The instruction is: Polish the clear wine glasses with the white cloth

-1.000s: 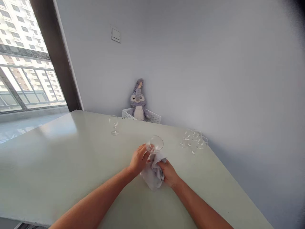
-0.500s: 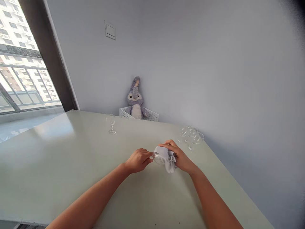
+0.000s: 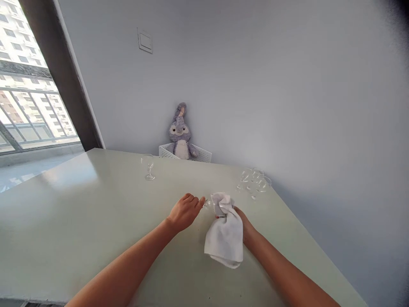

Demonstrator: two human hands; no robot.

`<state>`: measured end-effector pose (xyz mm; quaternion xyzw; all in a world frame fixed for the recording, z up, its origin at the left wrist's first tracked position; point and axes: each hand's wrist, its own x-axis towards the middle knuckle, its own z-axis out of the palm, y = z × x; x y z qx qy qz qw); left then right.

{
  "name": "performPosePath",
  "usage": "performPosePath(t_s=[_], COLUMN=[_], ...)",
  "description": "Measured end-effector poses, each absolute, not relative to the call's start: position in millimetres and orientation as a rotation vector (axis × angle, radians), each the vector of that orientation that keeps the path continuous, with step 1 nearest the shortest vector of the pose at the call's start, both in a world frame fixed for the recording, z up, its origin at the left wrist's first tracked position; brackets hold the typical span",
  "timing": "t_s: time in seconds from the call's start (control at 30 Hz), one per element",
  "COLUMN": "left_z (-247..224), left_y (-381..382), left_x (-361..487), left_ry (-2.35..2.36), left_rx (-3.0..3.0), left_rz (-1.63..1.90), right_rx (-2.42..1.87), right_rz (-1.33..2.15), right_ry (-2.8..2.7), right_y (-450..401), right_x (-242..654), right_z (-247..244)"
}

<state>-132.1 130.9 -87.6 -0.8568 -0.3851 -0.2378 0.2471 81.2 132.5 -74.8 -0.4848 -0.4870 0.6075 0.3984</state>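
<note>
My left hand [image 3: 186, 209] is closed on the base end of a clear stemmed glass [image 3: 208, 204], which lies sideways above the table. A white cloth [image 3: 225, 234] covers the bowl end of that glass and hangs down towards me. Behind the cloth, my right hand [image 3: 242, 219] grips it from the right; most of its fingers are hidden. Another stemmed glass [image 3: 149, 167] stands upright at the back left. Several more clear glasses [image 3: 254, 179] stand close together at the right rear.
The pale table [image 3: 96, 221] reaches back to the grey wall. A white perforated basket [image 3: 203, 155] with a purple plush toy [image 3: 181, 135] stands behind its far edge. A window is at the left.
The cloth has swung from a bunched shape to hanging open towards me. My right hand has turned and dropped lower behind it, and my left hand has rotated slightly.
</note>
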Motion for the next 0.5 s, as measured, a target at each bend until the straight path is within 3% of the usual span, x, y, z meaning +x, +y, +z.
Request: performPosePath(t_s=[0.2, 0.5], left_z=[-90.1, -84.9], left_y=[129.2, 133.9], left_x=[-124.7, -140.4], left_ry=[-1.171, -1.238], left_rx=[-2.333, -2.456], left_rz=[-0.754, -0.770], right_rx=[-1.384, -1.016], right_rz=[0.754, 0.283], right_ry=[-1.386, -2.101], right_y=[140.4, 122.0], right_x=[90.6, 91.4], right_z=[-63.4, -53.5])
